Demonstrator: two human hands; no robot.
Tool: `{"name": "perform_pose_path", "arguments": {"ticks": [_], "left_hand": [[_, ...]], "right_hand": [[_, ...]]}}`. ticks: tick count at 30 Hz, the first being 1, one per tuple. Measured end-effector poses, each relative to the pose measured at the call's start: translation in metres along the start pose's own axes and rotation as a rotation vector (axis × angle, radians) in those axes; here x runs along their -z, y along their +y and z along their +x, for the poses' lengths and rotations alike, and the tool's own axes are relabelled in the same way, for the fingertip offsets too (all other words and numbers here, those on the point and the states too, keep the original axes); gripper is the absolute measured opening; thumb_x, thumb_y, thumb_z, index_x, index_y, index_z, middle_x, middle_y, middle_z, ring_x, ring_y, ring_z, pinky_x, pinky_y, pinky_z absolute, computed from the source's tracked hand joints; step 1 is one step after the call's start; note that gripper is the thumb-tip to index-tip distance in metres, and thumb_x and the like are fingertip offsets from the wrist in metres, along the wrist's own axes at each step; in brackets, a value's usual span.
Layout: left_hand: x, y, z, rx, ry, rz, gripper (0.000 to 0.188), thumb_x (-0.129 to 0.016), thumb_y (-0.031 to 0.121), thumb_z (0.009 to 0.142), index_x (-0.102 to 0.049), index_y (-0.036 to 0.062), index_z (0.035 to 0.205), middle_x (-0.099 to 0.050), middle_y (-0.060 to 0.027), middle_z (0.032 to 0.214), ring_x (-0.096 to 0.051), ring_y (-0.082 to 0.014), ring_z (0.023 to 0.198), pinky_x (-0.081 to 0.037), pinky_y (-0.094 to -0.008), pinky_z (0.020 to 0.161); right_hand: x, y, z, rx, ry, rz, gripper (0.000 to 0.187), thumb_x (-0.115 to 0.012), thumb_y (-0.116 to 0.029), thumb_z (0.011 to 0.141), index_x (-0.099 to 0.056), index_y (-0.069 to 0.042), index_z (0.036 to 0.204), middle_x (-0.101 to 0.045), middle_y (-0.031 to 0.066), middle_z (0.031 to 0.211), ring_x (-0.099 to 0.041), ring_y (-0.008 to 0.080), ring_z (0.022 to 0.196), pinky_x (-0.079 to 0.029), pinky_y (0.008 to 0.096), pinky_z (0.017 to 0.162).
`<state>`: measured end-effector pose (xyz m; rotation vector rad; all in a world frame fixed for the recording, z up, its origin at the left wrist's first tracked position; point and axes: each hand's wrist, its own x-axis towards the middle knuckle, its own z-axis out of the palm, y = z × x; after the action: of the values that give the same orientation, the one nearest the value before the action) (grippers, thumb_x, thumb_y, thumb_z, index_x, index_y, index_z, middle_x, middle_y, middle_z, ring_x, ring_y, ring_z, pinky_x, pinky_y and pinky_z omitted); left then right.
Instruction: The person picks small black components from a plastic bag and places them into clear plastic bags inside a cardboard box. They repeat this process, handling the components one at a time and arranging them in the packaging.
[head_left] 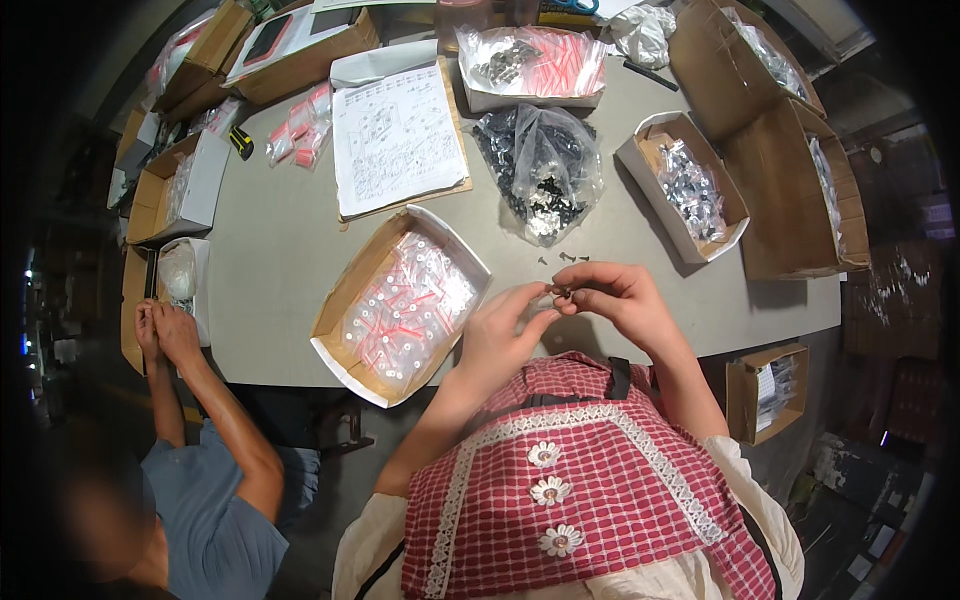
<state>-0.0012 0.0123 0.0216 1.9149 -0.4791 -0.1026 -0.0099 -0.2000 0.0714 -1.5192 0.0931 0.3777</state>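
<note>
Near the table's front edge, my hands meet fingertip to fingertip. My left hand (507, 322) is closed in a pinch on what looks like a small clear plastic bag (543, 301), mostly covered by the fingers. Small dark screws (565, 292) sit between the thumb and fingers of my right hand (618, 296). Just beyond lie a few loose screws (566, 257) on the table. To the left, an open cardboard box (332, 338) holds many small clear bags with red strips and white round pieces. A large clear bag (545, 135) of black and silver screws lies farther back.
A white box (634, 155) of small packed parts stands right, beside tall cardboard boxes (765, 190). At the back are papers on a clipboard (395, 135) and a box (490, 101) of bags. A yellow-black cutter (241, 142) lies left, where a co-worker's hands (168, 328) work by boxes.
</note>
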Motion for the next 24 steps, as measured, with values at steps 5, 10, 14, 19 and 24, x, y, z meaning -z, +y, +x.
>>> {"name": "perform_pose_path", "arguments": {"ticks": [5, 10, 14, 19, 24], "left_hand": [[-0.002, -0.002, -0.001, -0.074, 0.041, 0.031, 0.038, -0.08, 0.015, 0.087, -0.068, -0.0015, 0.118, -0.074, -0.0153, 0.106, -0.075, -0.0236, 0.088, -0.059, -0.033, 0.075], [-0.001, -0.005, -0.002, -0.101, 0.043, 0.014, 0.038, -0.079, 0.013, 0.087, -0.068, -0.0015, 0.119, -0.074, -0.0162, 0.107, -0.074, -0.0235, 0.09, -0.059, -0.033, 0.076], [0.0, -0.001, -0.001, -0.065, 0.039, -0.075, 0.035, -0.078, 0.011, 0.087, -0.069, -0.0006, 0.119, -0.074, -0.0153, 0.107, -0.074, -0.0211, 0.09, -0.059, -0.0323, 0.077], [0.004, 0.006, 0.001, 0.006, 0.057, -0.096, 0.03, -0.078, 0.009, 0.088, -0.072, 0.0039, 0.117, -0.076, -0.0108, 0.102, -0.073, -0.0174, 0.084, -0.058, -0.0297, 0.074], [-0.001, -0.006, -0.001, -0.008, 0.12, -0.046, 0.029, -0.077, 0.008, 0.088, -0.072, 0.0053, 0.116, -0.076, -0.0111, 0.102, -0.072, -0.0191, 0.081, -0.057, -0.0295, 0.072]], "right_hand": [[-0.018, -0.018, -0.008, 0.261, 0.059, -0.547, 0.033, -0.065, 0.005, 0.084, -0.072, -0.001, 0.116, -0.073, 0.0192, 0.104, -0.073, 0.0331, 0.094, -0.057, 0.0375, 0.083], [-0.024, -0.024, -0.013, 0.297, 0.006, -0.502, 0.042, -0.051, 0.018, 0.085, -0.068, 0.005, 0.121, -0.073, 0.0165, 0.109, -0.073, 0.0221, 0.101, -0.059, 0.0322, 0.086], [-0.012, -0.01, -0.008, 0.278, 0.079, -0.261, 0.034, -0.055, 0.01, 0.09, -0.067, 0.005, 0.121, -0.074, 0.0153, 0.107, -0.074, 0.022, 0.1, -0.059, 0.0318, 0.088], [0.019, 0.013, 0.013, 0.043, 0.371, -0.568, 0.023, -0.068, -0.011, 0.095, -0.068, 0.001, 0.115, -0.073, 0.016, 0.08, -0.075, 0.0226, 0.075, -0.056, 0.0327, 0.066], [0.024, 0.049, 0.023, 0.114, 0.334, -0.956, 0.019, -0.067, -0.014, 0.09, -0.066, -0.002, 0.105, -0.071, 0.0215, 0.082, -0.07, 0.0415, 0.079, -0.055, 0.0483, 0.071]]}}
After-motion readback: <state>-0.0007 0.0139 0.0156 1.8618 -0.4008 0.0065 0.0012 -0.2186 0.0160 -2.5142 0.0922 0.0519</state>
